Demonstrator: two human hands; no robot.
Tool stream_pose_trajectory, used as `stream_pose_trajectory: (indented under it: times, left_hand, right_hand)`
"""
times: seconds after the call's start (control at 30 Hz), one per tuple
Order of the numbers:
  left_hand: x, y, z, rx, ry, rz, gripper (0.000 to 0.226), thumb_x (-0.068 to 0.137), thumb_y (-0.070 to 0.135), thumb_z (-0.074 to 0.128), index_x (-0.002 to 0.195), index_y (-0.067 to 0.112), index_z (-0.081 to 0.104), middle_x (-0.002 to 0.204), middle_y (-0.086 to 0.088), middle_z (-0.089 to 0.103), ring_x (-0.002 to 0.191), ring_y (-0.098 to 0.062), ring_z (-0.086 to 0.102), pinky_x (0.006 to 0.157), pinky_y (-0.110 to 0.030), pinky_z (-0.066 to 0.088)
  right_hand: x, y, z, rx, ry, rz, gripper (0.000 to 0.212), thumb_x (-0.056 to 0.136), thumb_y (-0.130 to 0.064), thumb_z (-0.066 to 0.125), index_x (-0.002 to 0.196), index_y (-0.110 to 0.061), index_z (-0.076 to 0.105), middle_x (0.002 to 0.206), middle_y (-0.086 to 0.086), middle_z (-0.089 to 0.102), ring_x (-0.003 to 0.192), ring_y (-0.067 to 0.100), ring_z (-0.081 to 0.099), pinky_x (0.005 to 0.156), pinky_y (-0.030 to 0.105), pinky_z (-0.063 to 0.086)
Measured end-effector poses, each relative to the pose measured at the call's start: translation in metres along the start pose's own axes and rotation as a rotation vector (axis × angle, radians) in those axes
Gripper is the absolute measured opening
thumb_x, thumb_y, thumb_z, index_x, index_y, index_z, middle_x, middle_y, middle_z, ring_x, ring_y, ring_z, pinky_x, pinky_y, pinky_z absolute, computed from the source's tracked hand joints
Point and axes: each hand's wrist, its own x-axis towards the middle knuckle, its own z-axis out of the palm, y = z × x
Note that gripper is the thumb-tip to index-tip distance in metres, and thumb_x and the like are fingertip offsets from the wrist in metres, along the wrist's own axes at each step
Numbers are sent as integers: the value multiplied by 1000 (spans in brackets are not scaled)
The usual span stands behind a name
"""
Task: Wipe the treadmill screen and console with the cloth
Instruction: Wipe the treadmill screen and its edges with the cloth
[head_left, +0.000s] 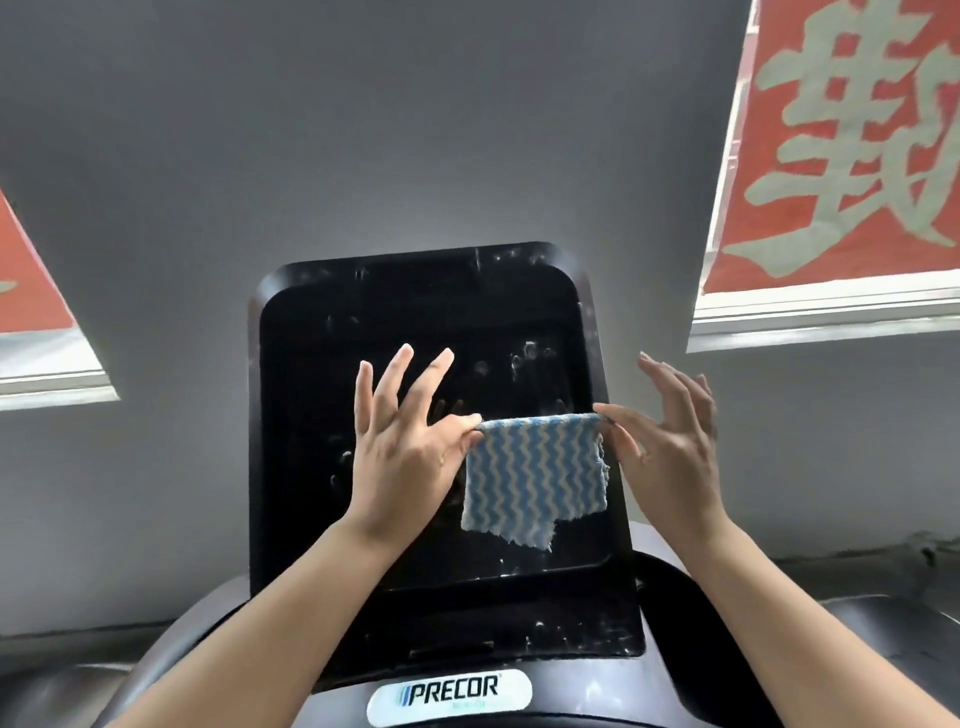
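A blue-and-white wavy-striped cloth hangs folded in front of the black treadmill screen, which shows many smudges and fingerprints. My left hand pinches the cloth's top left corner between thumb and forefinger, its other fingers spread upward. My right hand pinches the top right corner the same way. Below the screen lies the dark console with a white PRECOR badge.
A grey wall stands behind the screen. Windows with red banners bearing pale characters sit at upper right and at the left edge. Dark curved handrails flank the console.
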Motion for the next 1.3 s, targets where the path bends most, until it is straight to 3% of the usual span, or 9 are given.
stream_pose_trajectory:
  times: [0.17, 0.43, 0.63, 0.77, 0.83, 0.9, 1.0, 1.1, 1.3]
  left_hand:
    - [30, -22, 38, 8, 3, -22, 11, 86, 29, 78, 92, 20, 79, 144, -8, 53, 144, -36, 33, 119, -63, 15]
    - [101, -58, 133, 93, -38, -104, 11, 85, 27, 77, 81, 17, 77, 143, -11, 54, 142, -37, 35, 121, -59, 10]
    - [115, -68, 163, 165, -18, -70, 18, 84, 28, 75, 75, 13, 71, 144, -12, 52, 141, -37, 37, 119, -61, 14]
    - [113, -65, 169, 175, 7, -58, 21, 87, 29, 72, 76, 12, 64, 145, -11, 51, 141, -34, 38, 119, -60, 17]
    - [113, -63, 170, 165, 14, -64, 21, 90, 30, 69, 80, 12, 63, 147, -13, 49, 142, -34, 37, 119, -59, 17]
    - [111, -64, 170, 145, 22, -59, 21, 93, 32, 65, 94, 11, 64, 150, -14, 45, 143, -35, 35, 119, -59, 18]
    - [103, -71, 170, 152, -26, -46, 40, 98, 33, 58, 129, 8, 56, 157, -15, 35, 148, -36, 27, 121, -57, 17]
    - [89, -83, 165, 174, -119, -8, 59, 102, 42, 43, 149, 6, 40, 162, -14, 27, 152, -33, 17, 122, -55, 15]
    - [61, -100, 158, 224, -319, 87, 81, 102, 64, 22, 154, 3, 28, 164, -12, 19, 154, -24, 9, 125, -47, 12]
  right_hand:
    - [31, 14, 36, -87, -44, 23, 12, 80, -20, 82, 92, -21, 80, 137, 14, 56, 130, 33, 43, 110, 62, 30]
    - [101, 70, 125, -241, -87, 30, 6, 83, -21, 79, 88, -19, 79, 138, 14, 56, 129, 38, 44, 117, 59, 20]
    - [106, 79, 152, -279, 1, 19, 13, 81, -18, 78, 93, -15, 73, 132, 14, 58, 125, 36, 47, 117, 57, 23]
    - [84, 42, 158, -95, 72, -242, 13, 93, -11, 66, 104, -6, 70, 125, 14, 61, 117, 33, 55, 106, 46, 41]
    - [75, 23, 166, -15, -80, -299, 28, 97, -14, 60, 123, -3, 66, 136, 15, 58, 129, 33, 51, 109, 45, 41]
    - [72, 17, 177, -65, -241, -257, 47, 103, -31, 51, 142, -4, 50, 154, 17, 41, 146, 33, 31, 119, 45, 28]
    - [76, 18, 186, -242, -453, -246, 73, 104, -57, 31, 155, -6, 24, 164, 15, 14, 154, 29, 2, 124, 47, 13]
    - [77, 20, 189, -319, -516, -239, 77, 102, -62, 22, 158, -8, 15, 166, 12, 5, 154, 26, -5, 124, 50, 10]
    - [76, 19, 189, -355, -519, -219, 74, 104, -60, 13, 157, -9, 10, 166, 11, 5, 154, 25, -4, 124, 45, 6]
